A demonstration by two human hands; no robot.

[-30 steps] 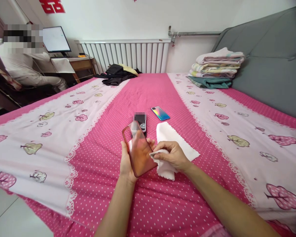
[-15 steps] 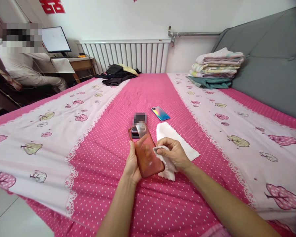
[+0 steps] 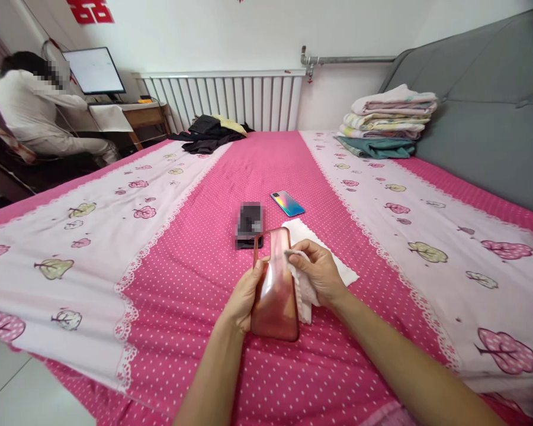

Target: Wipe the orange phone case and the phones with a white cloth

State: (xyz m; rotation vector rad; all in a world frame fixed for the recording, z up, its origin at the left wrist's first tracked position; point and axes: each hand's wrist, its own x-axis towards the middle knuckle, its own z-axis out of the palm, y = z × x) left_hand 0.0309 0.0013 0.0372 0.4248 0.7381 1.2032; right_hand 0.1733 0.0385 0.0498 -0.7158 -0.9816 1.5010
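Observation:
My left hand [image 3: 243, 296] grips a translucent red phone case [image 3: 275, 287] by its left edge, holding it above the pink dotted bedsheet [image 3: 195, 278]. My right hand [image 3: 320, 273] pinches a bunched part of a white cloth [image 3: 302, 291] against the case's right edge. The rest of the cloth lies flat on the sheet behind my hand. A dark phone [image 3: 249, 226] lies just beyond the case. Farther back, an iridescent blue phone [image 3: 287, 203] rests on the sheet.
Folded blankets [image 3: 388, 121] are stacked at the far right by the grey headboard [image 3: 484, 112]. Dark clothes [image 3: 208, 133] lie at the far end before a white radiator [image 3: 231, 97]. A seated person [image 3: 31, 112] faces a monitor [image 3: 94, 71] at far left.
My left hand has turned the red case from tilted left to nearly upright and shifted it right. My right hand with the cloth has moved up along its right edge.

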